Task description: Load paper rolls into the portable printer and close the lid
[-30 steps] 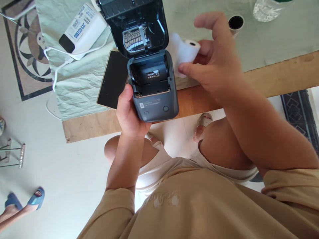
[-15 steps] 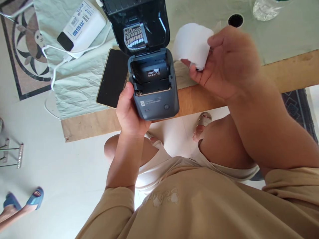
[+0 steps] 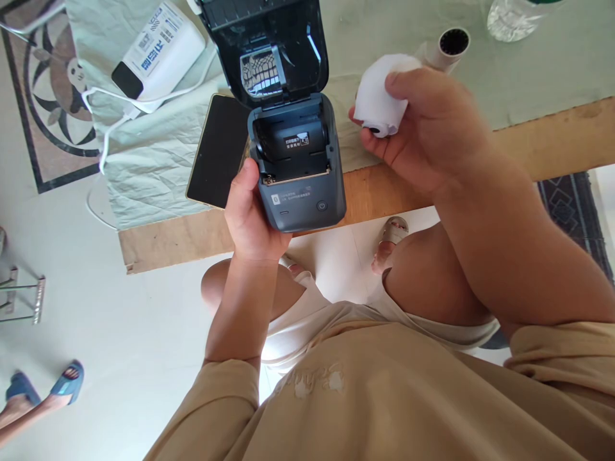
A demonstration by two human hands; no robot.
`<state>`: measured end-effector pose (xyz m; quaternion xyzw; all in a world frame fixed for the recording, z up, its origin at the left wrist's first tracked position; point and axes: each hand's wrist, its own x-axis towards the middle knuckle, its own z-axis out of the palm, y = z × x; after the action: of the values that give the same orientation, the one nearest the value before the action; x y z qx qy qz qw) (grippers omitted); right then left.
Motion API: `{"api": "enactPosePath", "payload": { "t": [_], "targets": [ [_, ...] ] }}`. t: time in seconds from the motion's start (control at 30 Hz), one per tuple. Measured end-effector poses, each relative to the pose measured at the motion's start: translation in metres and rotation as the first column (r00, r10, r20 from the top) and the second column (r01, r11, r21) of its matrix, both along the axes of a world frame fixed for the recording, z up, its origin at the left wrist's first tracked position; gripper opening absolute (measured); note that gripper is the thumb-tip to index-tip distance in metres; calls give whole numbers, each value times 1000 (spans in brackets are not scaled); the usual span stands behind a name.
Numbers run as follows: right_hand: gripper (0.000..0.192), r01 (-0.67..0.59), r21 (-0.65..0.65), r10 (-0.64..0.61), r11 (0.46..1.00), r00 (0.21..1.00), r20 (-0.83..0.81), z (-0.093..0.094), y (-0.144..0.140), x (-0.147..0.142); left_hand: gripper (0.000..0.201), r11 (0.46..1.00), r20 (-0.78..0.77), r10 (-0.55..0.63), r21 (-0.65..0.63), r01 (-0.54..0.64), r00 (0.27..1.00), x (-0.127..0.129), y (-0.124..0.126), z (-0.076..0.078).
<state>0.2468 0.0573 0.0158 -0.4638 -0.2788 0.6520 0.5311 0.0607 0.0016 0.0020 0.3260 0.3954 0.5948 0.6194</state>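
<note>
1. First, left hand (image 3: pixel 254 218), lower centre: thumb against the printer's left side, other fingers hidden beneath; closed around it. Risk: a one-sided hold could let the load tip.
2. Printer (image 3: pixel 307 203), centre, lower end past the table's wooden edge (image 3: pixel 177 241). Whether the table bears any weight, cannot tell. Risk: a fall to the floor (image 3: pixel 154 326), should that single grip slacken.
3. Right hand (image 3: pixel 427 121), right of centre: thumb on top, fingers curled below, closed on the paper roll. Risk: too firm a pinch could dent the paper.
4. Paper roll (image 3: pixel 377 93), upper right of centre, clear of the printer, core end facing lower left; what looks like a free edge at its rim. Risk: unwinding or creasing, if that edge catches.
5. Lid (image 3: pixel 291 38), top centre, standing open. Risk: could drop onto fingers, if the printer is tilted or knocked.
6. Tablet (image 3: pixel 216 150), left of centre, partly covered by the printer. Risk: scratches, from a dropped or sliding printer.
7. Cup (image 3: pixel 442 57), or something cup-shaped, upper right, just beyond the right hand. Risk: toppling, from a stray knuckle.
</note>
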Motion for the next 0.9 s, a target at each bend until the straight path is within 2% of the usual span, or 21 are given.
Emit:
{"api": "enactPosePath", "payload": {
  "t": [0.1, 0.2, 0.3, 0.37, 0.57, 0.63, 0.7, 0.73, 0.8, 0.9],
  "targets": [
    [32, -26, 67, 28, 997, 999, -23, 1, -3, -1, 39, 1000, -35, 5, -2, -5, 999, 0, 0, 1],
    [38, -54, 29, 55, 998, 998, -16, 3, -4, -1, 42, 1000, -57, 6, -12, -7, 998, 0, 0, 1],
    [24, -34, -66, 34, 997, 999, -2, 3, -2, 0, 40, 1000, -59, 13, -12, -14, 998, 0, 0, 0],
    [17, -17, -84, 18, 996, 1000, 13, 2, 0, 0, 38, 1000, -54, 9, -14, -10, 998, -1, 0, -1],
    [36, -52, 30, 49, 998, 993, 108, 0, -4, -2, 37, 999, -61, 38, -16, -39, 997, -2, 1, -2],
    [43, -50, 122, 22, 991, 976, 217, 3, -9, -2, 37, 999, -59, 34, -25, -36, 998, -1, 1, -1],
    [42, -65, 290, -62, 955, 911, 407, 8, -16, -1, 37, 999, -52, 23, -32, -25, 998, 0, 0, -1],
    [38, -80, 391, -132, 917, 863, 487, 10, -19, 0, 38, 999, -46, 12, -33, -13, 999, 0, 0, -2],
    [27, -143, 538, -247, 831, 771, 587, 15, -25, 0, 36, 999, -26, -29, -31, 28, 999, -1, 0, -4],
    [20, -302, 665, -308, 683, 706, 638, 16, -31, -5, 22, 994, -7, -105, -16, 105, 994, -5, -1, -10]
  ]
}}
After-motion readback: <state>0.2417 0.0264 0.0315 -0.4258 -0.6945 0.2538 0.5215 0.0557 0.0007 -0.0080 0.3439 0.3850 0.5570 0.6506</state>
